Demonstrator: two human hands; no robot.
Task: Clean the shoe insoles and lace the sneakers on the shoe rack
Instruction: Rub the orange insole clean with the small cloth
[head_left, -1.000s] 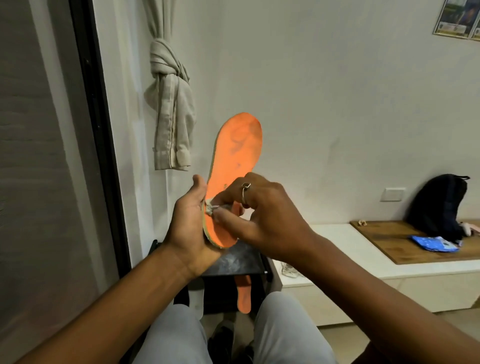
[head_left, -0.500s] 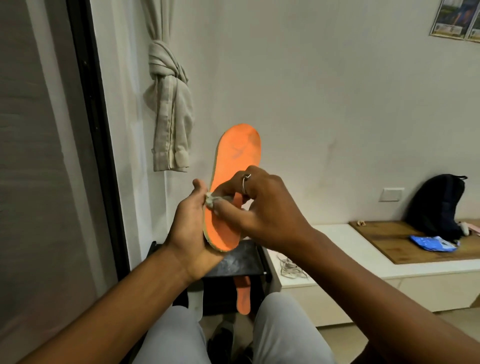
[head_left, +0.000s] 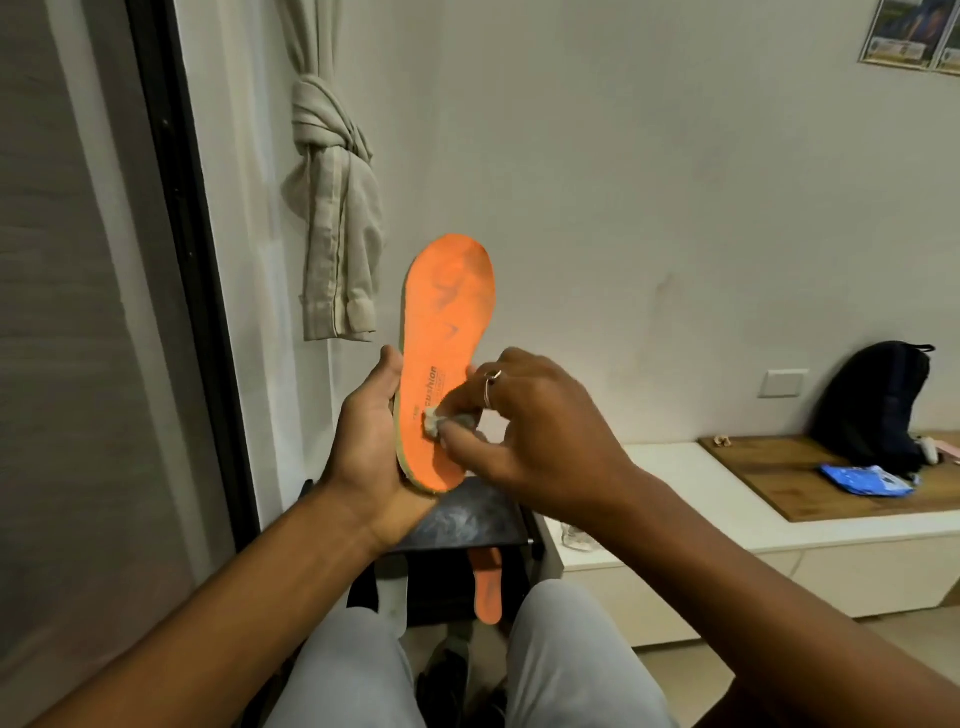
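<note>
One word is legible: "cushion", printed in dark letters lengthwise on the orange insole (head_left: 447, 312), in the heel half, just above the cloth wad (head_left: 432, 422). Smaller print beside it and a tiny mark below it are seen but cannot be read. A faint tick-shaped logo is noted mid-insole. Print on the wall posters (head_left: 906, 31) and the blue packet (head_left: 865, 480) is too small to read.

Home interior, lived-in room. Up-left of grip: beige curtain (head_left: 332, 208) tied in knot, beside dark door frame (head_left: 176, 208). Just below grip: black shoe rack (head_left: 467, 519). Right of grip: low white bench (head_left: 675, 478) with wooden top (head_left: 789, 478), dark backpack (head_left: 872, 405), blue packet (head_left: 865, 480), wall socket (head_left: 784, 383) above. Far up-right of grip: posters (head_left: 904, 31) on plain wall.
</note>
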